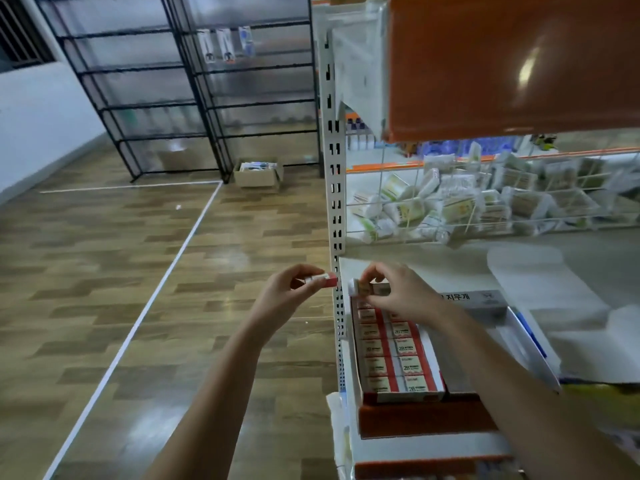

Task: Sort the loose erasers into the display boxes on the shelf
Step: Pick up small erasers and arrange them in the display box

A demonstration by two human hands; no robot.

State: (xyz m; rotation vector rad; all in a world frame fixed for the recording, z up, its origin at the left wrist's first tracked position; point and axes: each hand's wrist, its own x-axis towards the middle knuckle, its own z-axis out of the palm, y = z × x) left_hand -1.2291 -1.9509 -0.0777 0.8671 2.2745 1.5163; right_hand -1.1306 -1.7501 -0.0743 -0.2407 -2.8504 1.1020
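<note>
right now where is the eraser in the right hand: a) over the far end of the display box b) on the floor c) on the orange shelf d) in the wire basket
a: the right hand pinches an eraser above the far end of the display box.

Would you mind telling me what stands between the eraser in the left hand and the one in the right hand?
In the head view, the shelf's perforated white upright runs between the left hand's eraser and the right hand's eraser.
</note>
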